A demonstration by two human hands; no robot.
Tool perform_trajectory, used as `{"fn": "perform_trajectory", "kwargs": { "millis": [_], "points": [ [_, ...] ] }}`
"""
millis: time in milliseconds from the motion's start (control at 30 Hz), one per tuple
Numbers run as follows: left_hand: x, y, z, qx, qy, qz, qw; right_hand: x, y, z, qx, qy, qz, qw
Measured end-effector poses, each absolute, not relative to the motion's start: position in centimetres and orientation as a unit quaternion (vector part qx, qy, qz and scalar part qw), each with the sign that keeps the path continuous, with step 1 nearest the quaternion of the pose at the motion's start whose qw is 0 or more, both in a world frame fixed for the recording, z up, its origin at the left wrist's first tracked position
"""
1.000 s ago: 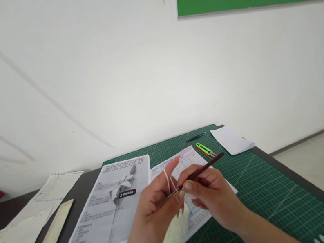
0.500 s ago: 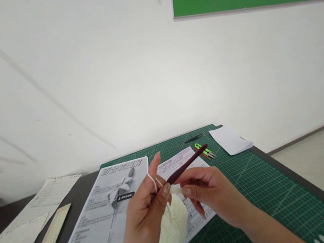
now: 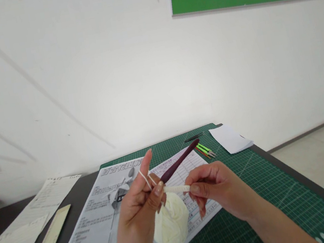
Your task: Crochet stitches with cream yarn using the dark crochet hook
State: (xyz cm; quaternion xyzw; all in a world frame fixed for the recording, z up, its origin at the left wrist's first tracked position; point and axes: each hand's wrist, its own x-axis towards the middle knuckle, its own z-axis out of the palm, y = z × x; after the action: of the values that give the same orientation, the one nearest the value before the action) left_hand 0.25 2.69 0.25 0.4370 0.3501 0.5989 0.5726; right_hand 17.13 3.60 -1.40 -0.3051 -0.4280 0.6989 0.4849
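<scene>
Cream yarn-work [image 3: 177,189] is running from the left hand [image 3: 140,204], whose fingers are also gripping a hook [image 3: 181,162], to the right hand [image 3: 215,187], whose fingers are pinching it.

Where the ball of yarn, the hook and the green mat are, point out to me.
Ball of yarn [image 3: 172,224]: head view, middle of its wound side.
Hook [image 3: 178,164]: head view, middle of its purple handle.
Green mat [image 3: 251,173]: head view, bare gridded surface.
</scene>
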Motion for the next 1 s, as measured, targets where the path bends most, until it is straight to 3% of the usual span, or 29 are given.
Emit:
{"fn": "perform_trajectory", "kwargs": {
  "millis": [667,1000],
  "points": [
    [0.2,2.8,-0.3,0.467,0.368,0.617,0.516,17.2,3.3,-2.3,-0.23,-0.435,0.692,0.528],
    [0.2,2.5,-0.2,0.488,0.387,0.642,0.447,17.0,3.1,-1.8,-0.274,-0.439,0.664,0.539]
  ]
}}
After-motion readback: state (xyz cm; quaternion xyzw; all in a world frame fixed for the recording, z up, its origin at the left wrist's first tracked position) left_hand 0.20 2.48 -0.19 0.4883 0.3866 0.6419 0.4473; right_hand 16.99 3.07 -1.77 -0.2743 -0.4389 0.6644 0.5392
